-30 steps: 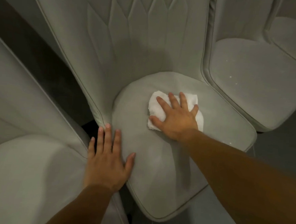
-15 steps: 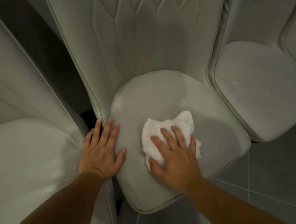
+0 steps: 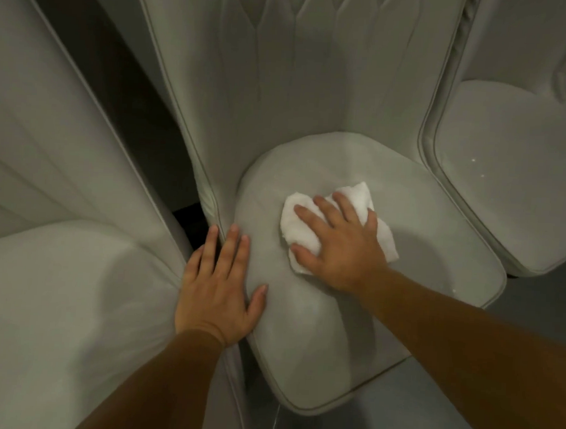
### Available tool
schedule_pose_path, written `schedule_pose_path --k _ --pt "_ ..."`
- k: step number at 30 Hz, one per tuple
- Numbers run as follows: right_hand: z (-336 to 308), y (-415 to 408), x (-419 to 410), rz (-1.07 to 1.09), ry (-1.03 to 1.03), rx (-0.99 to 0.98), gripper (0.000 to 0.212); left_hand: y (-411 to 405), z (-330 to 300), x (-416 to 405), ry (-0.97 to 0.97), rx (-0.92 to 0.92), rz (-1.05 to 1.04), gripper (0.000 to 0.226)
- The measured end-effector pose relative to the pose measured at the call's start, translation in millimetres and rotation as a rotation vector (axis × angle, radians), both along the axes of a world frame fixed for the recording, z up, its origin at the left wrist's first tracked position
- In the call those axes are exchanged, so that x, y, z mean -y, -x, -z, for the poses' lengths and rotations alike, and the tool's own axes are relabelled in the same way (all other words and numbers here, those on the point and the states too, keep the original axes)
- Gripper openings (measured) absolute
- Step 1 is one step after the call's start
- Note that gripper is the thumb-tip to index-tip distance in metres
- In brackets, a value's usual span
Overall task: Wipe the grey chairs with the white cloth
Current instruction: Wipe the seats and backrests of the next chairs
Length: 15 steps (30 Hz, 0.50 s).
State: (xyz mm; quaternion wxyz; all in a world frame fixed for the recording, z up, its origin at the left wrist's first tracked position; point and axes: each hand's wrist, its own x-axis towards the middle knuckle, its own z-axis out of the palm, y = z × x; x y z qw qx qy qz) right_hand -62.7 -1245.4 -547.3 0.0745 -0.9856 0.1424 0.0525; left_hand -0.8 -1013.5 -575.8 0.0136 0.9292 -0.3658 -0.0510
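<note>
On the middle grey chair, head view: white cloth lies crumpled on the rounded seat, right hand pressing it flat, fingers spread and straight. Left hand rests open, palm down, at the seat's left edge beside the left chair. Right chair sits just beside, speckled. Soft matte upholstery, piped seams, pleated backrest. Dark tiled floor below.

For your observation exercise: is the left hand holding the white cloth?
No, the left hand rests flat on the chair seat, while the right hand presses the cloth.
</note>
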Motion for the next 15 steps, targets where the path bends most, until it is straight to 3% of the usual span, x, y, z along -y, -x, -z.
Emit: schedule_pose_path --k 4,15 --pt "5 -40 4 0.103 0.009 0.053 0.073 -1 0 -1 0.053 -0.002 -0.017 0.083" --pt "13 -43 11 0.063 0.000 0.150 0.078 0 7 -2 0.156 0.058 -0.016 0.084"
